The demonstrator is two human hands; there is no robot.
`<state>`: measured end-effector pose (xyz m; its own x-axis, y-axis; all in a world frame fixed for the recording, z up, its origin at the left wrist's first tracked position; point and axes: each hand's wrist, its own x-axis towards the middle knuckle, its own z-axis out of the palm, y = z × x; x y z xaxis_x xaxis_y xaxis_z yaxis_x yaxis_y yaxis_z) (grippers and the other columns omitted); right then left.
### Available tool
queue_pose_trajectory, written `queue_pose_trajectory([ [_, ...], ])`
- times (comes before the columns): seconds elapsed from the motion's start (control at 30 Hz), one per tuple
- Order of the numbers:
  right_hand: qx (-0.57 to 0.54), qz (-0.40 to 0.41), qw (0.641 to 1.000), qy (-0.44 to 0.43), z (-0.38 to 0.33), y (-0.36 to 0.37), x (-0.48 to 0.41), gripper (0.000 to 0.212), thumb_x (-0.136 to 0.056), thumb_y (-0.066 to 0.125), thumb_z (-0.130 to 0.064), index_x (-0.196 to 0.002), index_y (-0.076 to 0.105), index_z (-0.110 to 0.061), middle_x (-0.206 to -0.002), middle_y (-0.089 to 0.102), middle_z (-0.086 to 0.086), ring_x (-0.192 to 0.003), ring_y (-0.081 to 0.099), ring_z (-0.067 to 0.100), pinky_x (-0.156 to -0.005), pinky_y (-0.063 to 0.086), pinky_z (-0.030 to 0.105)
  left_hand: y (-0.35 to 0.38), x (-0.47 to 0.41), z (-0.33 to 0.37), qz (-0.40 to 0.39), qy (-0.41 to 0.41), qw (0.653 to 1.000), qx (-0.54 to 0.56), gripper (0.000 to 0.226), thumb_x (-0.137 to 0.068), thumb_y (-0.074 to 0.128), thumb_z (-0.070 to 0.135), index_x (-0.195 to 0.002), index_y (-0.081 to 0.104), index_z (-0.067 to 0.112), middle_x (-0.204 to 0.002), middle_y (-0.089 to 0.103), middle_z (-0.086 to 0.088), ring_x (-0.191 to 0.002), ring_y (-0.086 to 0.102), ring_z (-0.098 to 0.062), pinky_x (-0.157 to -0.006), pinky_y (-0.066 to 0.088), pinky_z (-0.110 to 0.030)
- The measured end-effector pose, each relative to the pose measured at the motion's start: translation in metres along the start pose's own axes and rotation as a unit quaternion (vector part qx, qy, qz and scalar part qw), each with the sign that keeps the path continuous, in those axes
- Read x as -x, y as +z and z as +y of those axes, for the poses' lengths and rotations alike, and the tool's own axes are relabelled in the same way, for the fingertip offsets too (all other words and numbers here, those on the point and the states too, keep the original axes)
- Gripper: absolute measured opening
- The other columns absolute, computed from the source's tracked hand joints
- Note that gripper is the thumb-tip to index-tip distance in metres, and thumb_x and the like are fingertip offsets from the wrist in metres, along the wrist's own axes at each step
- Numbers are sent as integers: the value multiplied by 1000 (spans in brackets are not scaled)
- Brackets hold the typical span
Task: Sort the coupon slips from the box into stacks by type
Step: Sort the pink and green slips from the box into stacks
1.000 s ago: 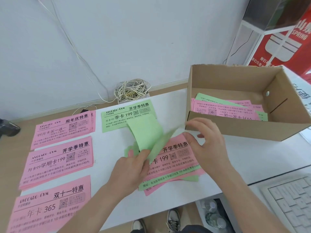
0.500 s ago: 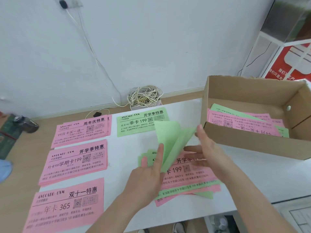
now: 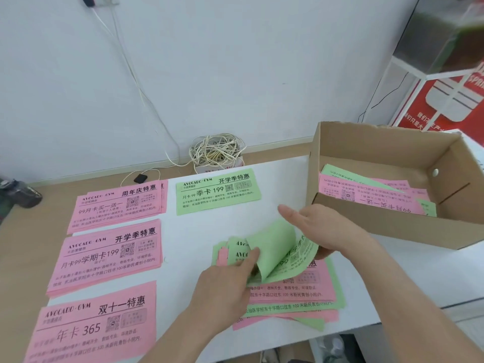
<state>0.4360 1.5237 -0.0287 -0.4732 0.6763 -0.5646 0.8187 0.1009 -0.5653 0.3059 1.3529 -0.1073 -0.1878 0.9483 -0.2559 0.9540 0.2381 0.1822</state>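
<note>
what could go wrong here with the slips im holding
The green slips bent between the left hand and right hand could crease or stick together. The loose mixed pile underneath is pink and green; lifting might drag a pink slip along into the green stack.

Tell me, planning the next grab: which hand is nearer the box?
Right. The right hand, holding the green slip, is just before the box; the left hand grips it farther left.
</note>
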Motion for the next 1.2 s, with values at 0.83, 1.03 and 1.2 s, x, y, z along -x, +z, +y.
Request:
queue_pose_trajectory([
  [0.83, -110, 72, 984, -119, 45, 11, 23, 52, -96, 51, -12, -122, 39, -55, -114, 63, -10, -90, 68, 18, -77, 57, 38, -11, 12, -15, 7, 29, 987, 161, 50, -95, 43, 51, -141, 35, 36, -146, 28, 24, -135, 29, -4, -111, 29, -29],
  [1.03, -288, 91, 937, -176, 21, 22, 10, 60, -96, 52, -3, -132, 39, -49, -106, 69, -7, -83, 71, 6, -67, 57, 24, -42, 11, -43, 128, -187, 781, 583, 67, -86, 68, 15, -132, 29, 46, -106, 71, 11, -90, 69, -8, -83, 51, -32],
  [1.2, -289, 92, 944, -129, -15, 36, -30, 60, -91, 62, -7, -130, 34, -42, -94, 72, 5, -76, 71, 13, -60, 54, 19, -54, -21, -80, 220, -242, 785, 526, 59, -91, 57, 2, -134, 35, 37, -114, 67, 5, -93, 64, -6, -68, 45, -19],
])
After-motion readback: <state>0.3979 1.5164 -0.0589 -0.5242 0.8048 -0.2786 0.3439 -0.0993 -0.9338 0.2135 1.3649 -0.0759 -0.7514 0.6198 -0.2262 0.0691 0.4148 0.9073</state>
